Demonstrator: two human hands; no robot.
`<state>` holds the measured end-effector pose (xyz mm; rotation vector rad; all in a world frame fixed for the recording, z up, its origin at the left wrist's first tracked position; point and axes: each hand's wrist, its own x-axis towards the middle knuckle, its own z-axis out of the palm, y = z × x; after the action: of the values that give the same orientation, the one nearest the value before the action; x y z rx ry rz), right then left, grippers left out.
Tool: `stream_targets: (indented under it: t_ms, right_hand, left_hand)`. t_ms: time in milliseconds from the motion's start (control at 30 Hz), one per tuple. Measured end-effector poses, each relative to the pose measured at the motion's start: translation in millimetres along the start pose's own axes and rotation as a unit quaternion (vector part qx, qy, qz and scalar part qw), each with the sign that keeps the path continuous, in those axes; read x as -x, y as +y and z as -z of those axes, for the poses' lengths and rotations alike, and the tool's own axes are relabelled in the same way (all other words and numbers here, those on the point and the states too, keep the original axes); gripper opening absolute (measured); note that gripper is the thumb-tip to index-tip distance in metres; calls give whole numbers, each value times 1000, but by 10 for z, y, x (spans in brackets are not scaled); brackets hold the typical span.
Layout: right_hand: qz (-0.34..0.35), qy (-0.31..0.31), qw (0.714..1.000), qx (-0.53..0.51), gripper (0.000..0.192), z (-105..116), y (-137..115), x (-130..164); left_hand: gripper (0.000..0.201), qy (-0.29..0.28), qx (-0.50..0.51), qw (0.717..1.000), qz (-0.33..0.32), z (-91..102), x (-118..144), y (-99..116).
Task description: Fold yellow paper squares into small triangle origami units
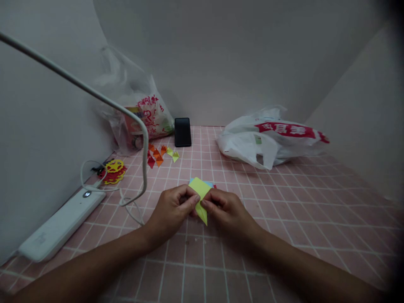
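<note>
Pink gridded tabletop (284, 202) under dim light, pale walls closing in on three sides. Dead centre, just above the surface: one yellow-green paper piece (200, 194), folded to a point aiming down toward the camera. Left hand (172, 212) pinching its left edge between thumb and forefinger, right hand (225, 210) pinching the right edge, fingertips nearly meeting over the crease. Both grips closed on the paper. Risk from here, as a judgement: thin paper, two pinches so close together, so an uneven pull could skew the crease or tear along the fold; a slip could drop the piece onto the coloured sheets (208, 184) peeking out just behind, blue and red edges showing, count unclear. Farther back and left, small folded triangles (159, 155) in a cluster: about seven, red, orange and yellow-green. One black phone (182, 131) lying flat near the back wall. Two plastic bags: clear bag (139, 109) at back left, white bag (268, 139) with red print at right. One lamp arm (94, 93) curving down, close enough for a left elbow to nudge. One white lamp base (59, 225) at left edge, one cable (126, 202) looping beside it. Red and yellow paper cutouts (112, 171) near the wall, two or three overlapping.
</note>
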<state>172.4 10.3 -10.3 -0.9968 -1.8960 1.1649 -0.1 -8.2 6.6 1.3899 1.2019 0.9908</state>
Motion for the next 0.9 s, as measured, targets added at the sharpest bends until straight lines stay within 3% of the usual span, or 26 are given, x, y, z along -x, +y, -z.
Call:
stream_targets:
  t_ms: [100,233,367,500,900]
  right_hand:
    - [47,33,996,67,23,-12,-26,20]
    - [74,45,994,68,22,-16,-24,32]
    - [-23,7,999,-40,25,-11,7,16]
    - [-97,-25,986,-137,23,-20,34,-1]
    - [-145,-40,960,-237,28,-26,59,-10]
  left_hand:
    - [13,-4,36,999,10,-10,-6,-8]
    - [14,-21,66,997,31,-12,-16,-6]
    - [15,1,53,998,25,-5,-20,10]
    - [15,21,18,1000,14,4,-14,14]
    - [16,36,22,999,8,22,-38,-22]
